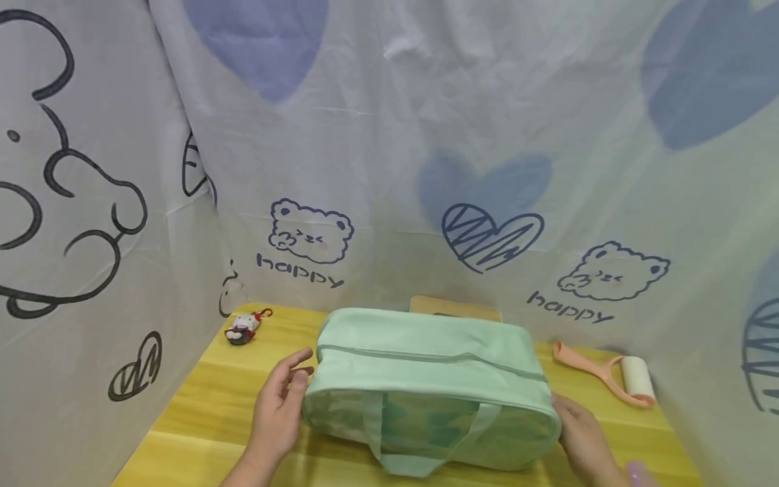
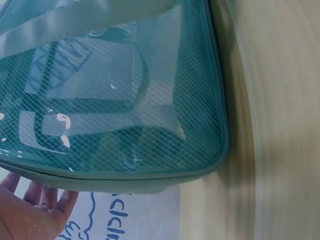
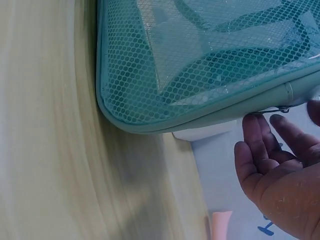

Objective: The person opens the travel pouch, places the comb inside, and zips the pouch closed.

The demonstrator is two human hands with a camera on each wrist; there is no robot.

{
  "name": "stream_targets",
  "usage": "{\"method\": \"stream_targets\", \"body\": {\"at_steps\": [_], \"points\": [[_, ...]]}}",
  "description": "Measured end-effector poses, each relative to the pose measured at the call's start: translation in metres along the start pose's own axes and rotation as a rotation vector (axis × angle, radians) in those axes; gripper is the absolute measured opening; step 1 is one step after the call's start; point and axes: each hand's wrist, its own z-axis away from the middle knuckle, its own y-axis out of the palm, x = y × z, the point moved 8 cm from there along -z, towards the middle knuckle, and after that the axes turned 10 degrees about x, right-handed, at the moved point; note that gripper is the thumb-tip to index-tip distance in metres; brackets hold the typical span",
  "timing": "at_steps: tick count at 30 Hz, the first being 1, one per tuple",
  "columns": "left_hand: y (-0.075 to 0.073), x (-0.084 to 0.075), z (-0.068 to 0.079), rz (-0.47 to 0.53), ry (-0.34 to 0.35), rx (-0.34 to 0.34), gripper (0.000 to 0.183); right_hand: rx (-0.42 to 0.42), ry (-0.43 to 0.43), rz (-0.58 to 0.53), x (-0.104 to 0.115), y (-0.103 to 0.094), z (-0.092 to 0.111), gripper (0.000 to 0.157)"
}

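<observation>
A mint-green zippered bag (image 1: 420,372) stands on the wood-patterned table, its clear mesh-patterned front and cloth carrying handle (image 1: 410,465) towards me. My left hand (image 1: 276,412) is at the bag's left end with fingers fairly straight; in the left wrist view the fingertips of this hand (image 2: 37,210) reach the bag's edge. At the other end is my right hand (image 1: 581,433), partly hidden by the bag. The right wrist view has this hand's (image 3: 285,180) loosely bent fingers against the side, close to a metal zipper pull (image 3: 272,110). The zip line across the top looks closed.
A small plush charm (image 1: 243,327) with a red clasp lies at the back left. At the right is an orange-handled lint roller (image 1: 608,372). Behind the bag a tan flat object (image 1: 456,308) leans near the printed cloth backdrop (image 1: 389,169).
</observation>
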Motion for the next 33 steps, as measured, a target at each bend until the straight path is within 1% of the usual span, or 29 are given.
{"method": "stream_targets", "body": {"at_steps": [2,4,6,8,11,13,15,17,19,23,26,30,33], "points": [[0.001,-0.004,0.002,0.054,0.011,-0.001,0.032,0.003,0.021,-0.029,-0.004,0.001,0.000,0.050],[0.001,-0.009,0.004,0.087,0.042,-0.010,0.030,0.019,0.040,-0.049,-0.008,0.004,-0.001,0.047],[0.000,-0.013,0.007,0.113,0.076,-0.040,0.027,0.034,0.045,-0.076,-0.012,0.006,-0.001,0.041],[-0.001,-0.017,0.012,0.129,0.131,-0.083,0.027,0.064,0.041,-0.096,-0.014,0.008,-0.002,0.035],[-0.002,-0.024,0.018,0.131,0.233,-0.140,0.031,0.127,0.010,-0.144,-0.014,0.011,-0.001,0.024],[-0.001,-0.028,0.022,0.120,0.300,-0.161,0.036,0.181,-0.001,-0.177,-0.014,0.013,-0.001,0.023],[0.000,-0.031,0.024,0.113,0.336,-0.173,0.038,0.222,-0.003,-0.203,-0.014,0.015,-0.001,0.024],[0.000,-0.032,0.025,0.109,0.345,-0.184,0.038,0.248,-0.004,-0.214,-0.014,0.015,-0.001,0.025],[-0.001,-0.031,0.025,0.110,0.339,-0.195,0.037,0.263,-0.007,-0.216,-0.014,0.014,-0.001,0.026],[-0.002,-0.033,0.028,0.091,0.345,-0.224,0.035,0.268,-0.012,-0.225,-0.014,0.008,-0.001,0.032],[-0.002,-0.034,0.030,0.077,0.355,-0.245,0.034,0.248,0.009,-0.217,-0.014,0.001,0.002,0.037],[-0.002,-0.034,0.031,0.059,0.353,-0.264,0.034,0.218,0.045,-0.189,-0.011,-0.005,0.003,0.039],[-0.002,-0.033,0.032,0.040,0.355,-0.276,0.035,0.227,0.057,-0.172,-0.005,-0.006,0.005,0.039]]}}
